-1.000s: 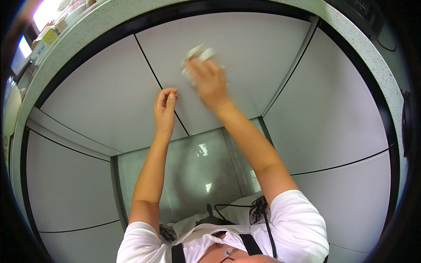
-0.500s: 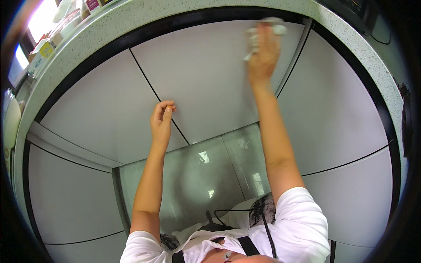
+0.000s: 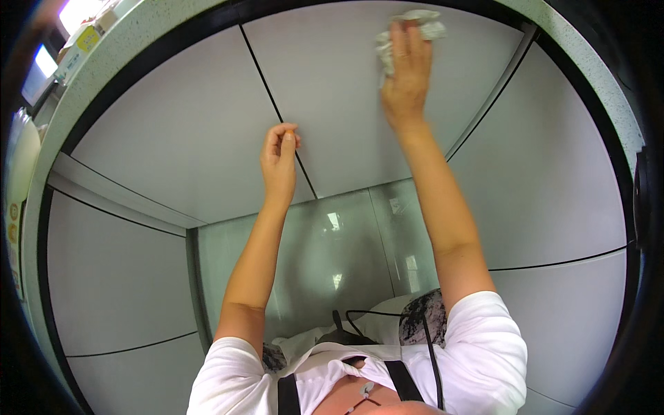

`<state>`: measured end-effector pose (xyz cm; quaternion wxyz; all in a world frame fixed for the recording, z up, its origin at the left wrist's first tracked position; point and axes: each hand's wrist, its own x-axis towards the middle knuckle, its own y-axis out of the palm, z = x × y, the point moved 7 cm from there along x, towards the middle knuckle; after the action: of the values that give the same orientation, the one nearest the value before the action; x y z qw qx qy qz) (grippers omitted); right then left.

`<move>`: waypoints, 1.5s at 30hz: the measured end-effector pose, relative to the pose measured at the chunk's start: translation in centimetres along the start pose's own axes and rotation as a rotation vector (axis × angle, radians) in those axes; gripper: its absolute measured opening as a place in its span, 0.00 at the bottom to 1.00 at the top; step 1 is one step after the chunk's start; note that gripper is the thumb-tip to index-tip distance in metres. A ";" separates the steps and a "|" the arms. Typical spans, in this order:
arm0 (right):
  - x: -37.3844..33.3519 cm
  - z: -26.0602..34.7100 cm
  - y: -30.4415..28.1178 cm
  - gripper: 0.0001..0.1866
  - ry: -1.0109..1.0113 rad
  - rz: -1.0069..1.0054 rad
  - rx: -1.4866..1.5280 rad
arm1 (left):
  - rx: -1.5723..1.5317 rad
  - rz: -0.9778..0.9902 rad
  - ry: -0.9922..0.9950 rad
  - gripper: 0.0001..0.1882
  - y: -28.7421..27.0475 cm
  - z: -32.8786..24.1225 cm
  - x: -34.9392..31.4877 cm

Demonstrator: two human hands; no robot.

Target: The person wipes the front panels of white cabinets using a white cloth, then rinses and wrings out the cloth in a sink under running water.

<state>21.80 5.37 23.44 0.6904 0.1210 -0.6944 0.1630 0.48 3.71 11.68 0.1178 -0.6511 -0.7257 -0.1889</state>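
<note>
A crumpled white cloth (image 3: 432,28) lies against the pale grey cabinet door (image 3: 332,83), high up toward its right side. My right hand (image 3: 407,83) presses it there, fingers stretched over the cloth. Beside the dark seam between two doors, my left hand (image 3: 280,149) hovers with curled fingers and the thumb drawn in. Nothing shows in that hand. Whether it touches the door, I cannot tell.
A speckled light countertop (image 3: 83,97) curves above the cabinets, with a yellow and white box (image 3: 81,43) and other items at its left. More cabinet doors (image 3: 546,166) stand on both sides. Shiny grey floor tiles (image 3: 325,242) lie below, and a black cord (image 3: 434,366) hangs at my chest.
My right hand has slid the cloth leftward across the door, away from its right edge. The whole view has shifted. My left hand stays curled near the seam.
</note>
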 end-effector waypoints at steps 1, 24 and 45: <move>-0.8 1.6 0.6 0.25 -0.027 0.030 0.078 | 0.012 -0.074 -0.009 0.09 -0.8 0.3 -0.1; -2.9 -4.4 -1.3 0.26 0.247 0.041 -0.203 | 0.030 -0.003 -0.045 0.10 -2.1 2.8 0.0; -5.2 5.5 0.9 0.18 -0.241 0.214 -0.027 | 0.003 -0.041 -0.087 0.10 -1.9 2.8 -0.1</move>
<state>16.46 3.75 18.26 0.5822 0.0560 -0.7833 0.2107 -1.17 4.70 8.90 0.0831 -0.6437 -0.7434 -0.1615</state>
